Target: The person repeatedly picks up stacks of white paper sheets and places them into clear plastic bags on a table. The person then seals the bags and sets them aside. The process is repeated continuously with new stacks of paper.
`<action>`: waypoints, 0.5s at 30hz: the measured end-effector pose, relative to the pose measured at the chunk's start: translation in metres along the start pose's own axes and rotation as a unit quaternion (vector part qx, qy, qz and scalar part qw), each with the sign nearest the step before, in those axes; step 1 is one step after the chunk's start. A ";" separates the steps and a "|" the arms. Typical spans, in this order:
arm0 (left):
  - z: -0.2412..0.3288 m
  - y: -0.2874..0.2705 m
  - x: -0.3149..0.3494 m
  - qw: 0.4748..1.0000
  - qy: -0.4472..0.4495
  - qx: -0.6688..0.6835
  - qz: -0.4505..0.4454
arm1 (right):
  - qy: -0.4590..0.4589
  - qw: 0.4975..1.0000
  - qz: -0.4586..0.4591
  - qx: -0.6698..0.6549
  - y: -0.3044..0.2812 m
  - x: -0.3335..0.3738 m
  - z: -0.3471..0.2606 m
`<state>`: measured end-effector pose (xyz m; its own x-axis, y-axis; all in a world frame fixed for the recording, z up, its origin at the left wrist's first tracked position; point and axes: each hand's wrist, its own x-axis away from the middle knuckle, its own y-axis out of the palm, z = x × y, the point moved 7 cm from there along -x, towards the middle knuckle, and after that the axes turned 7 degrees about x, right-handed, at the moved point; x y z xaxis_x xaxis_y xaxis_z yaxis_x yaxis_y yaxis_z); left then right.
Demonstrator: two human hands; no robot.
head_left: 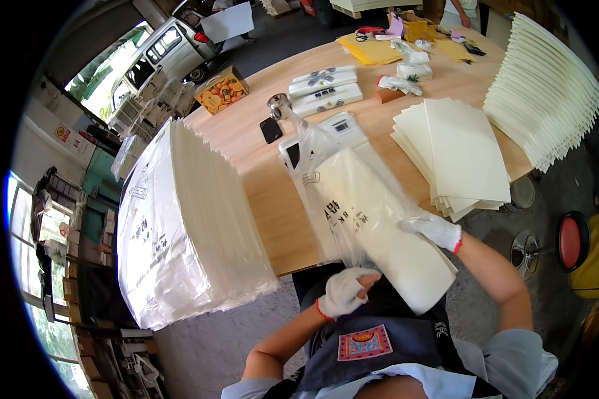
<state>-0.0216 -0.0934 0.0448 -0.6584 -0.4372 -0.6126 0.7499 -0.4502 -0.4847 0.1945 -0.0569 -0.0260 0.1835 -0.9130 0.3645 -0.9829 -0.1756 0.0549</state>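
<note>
While the cream sheet [386, 226] sits half in a clear plastic bag [326, 179] at frame centre, over the table [259, 193] edge, the left hand [343, 291] pinches the bag's lower edge & the right hand [436, 229] grips the sheet's right side. Bagged stack [186, 226] at left, loose sheets [456, 156] upper right.

one head-worn fisheye, looking down over the table

a single view, worn on the person's head, looks steeply down and forward. nearest, at the lower edge, lie the person's apron and forearms; the wooden table [266, 193] fills the middle, close below. toward the upper rim the view reaches far across the table to a van [170, 46] outside. straight edges bend near the dark round rim.
</note>
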 end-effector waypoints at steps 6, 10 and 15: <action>0.014 -0.001 -0.119 0.996 -0.071 -0.062 0.005 | -0.203 0.800 0.168 0.539 0.057 -0.024 -0.061; 0.016 0.062 -0.118 0.978 -0.158 0.021 -0.131 | -0.191 0.791 0.212 0.542 0.066 -0.022 -0.059; -0.062 0.021 -0.045 0.956 -0.288 0.009 0.052 | -0.139 0.788 0.096 0.592 0.093 0.026 -0.024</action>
<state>0.0275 -0.0352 0.0236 -0.5108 -0.8342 -0.2078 0.8151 -0.3930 -0.4257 0.1079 -0.0885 0.0106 0.1910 -0.9810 0.0338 -0.3209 -0.0950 -0.9423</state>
